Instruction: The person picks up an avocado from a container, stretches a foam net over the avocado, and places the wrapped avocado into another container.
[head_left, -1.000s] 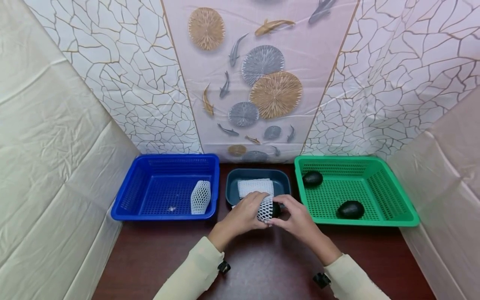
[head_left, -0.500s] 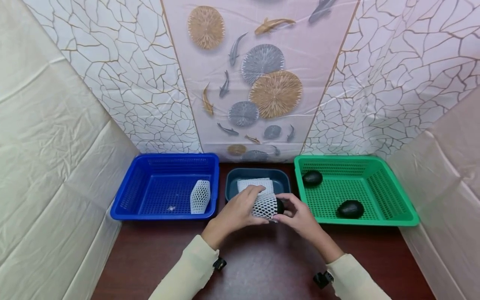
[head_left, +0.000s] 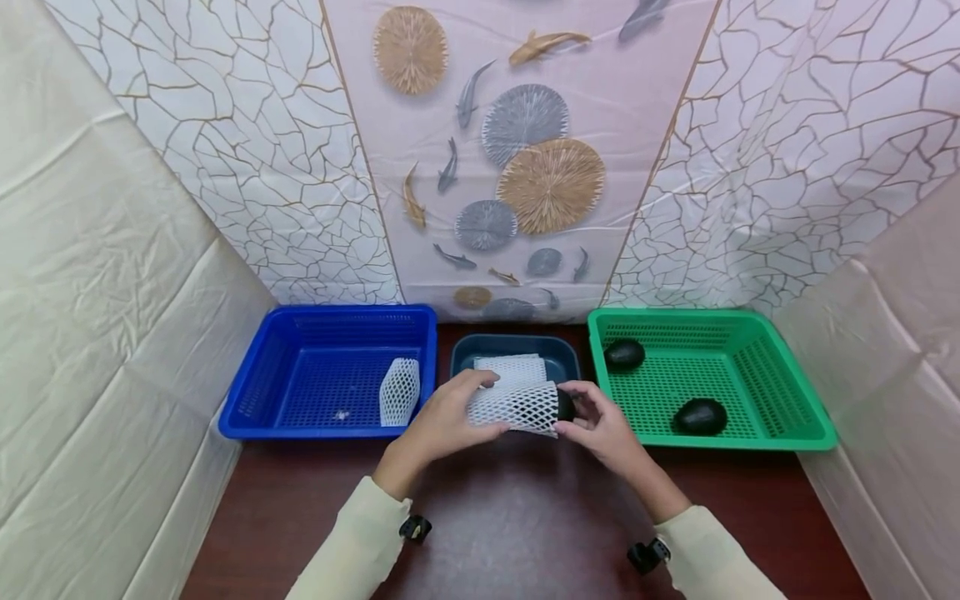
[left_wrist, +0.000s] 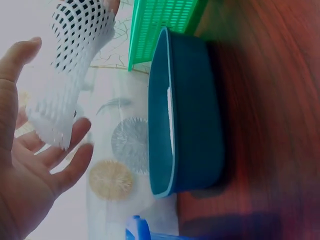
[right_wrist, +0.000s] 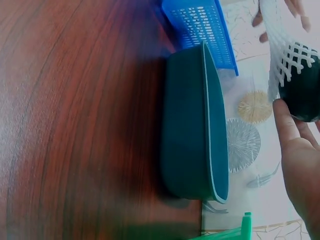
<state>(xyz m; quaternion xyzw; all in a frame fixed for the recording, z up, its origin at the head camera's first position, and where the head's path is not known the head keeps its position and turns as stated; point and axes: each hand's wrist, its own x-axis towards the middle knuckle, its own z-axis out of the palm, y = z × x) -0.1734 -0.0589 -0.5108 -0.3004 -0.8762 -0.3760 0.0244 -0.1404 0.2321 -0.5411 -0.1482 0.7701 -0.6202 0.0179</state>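
Observation:
A dark avocado [head_left: 566,406] sits partly inside a white foam net sleeve [head_left: 517,407], its bare end facing right above the table. My right hand [head_left: 611,429] grips that end, thumb and fingers at the sleeve's mouth. Around the sleeve's slack left end, my left hand [head_left: 442,421] is spread; in the left wrist view its fingers [left_wrist: 75,167] stand apart with the narrowing net [left_wrist: 75,70] between them and the thumb. More flat white net sleeves [head_left: 513,367] lie in the dark teal tray [head_left: 562,346] behind the hands.
To the left stands a blue basket [head_left: 258,367] with a net-covered piece [head_left: 400,392] and a small white scrap. On the right, a green basket [head_left: 795,392] holds two avocados, one near its left wall [head_left: 625,355] and one near its front [head_left: 701,417]. A patterned cloth hangs behind.
My left hand has slid left along the sleeve and loosened, leaving the net stretched out longer over the avocado. My right hand keeps the avocado's end, shifted slightly right.

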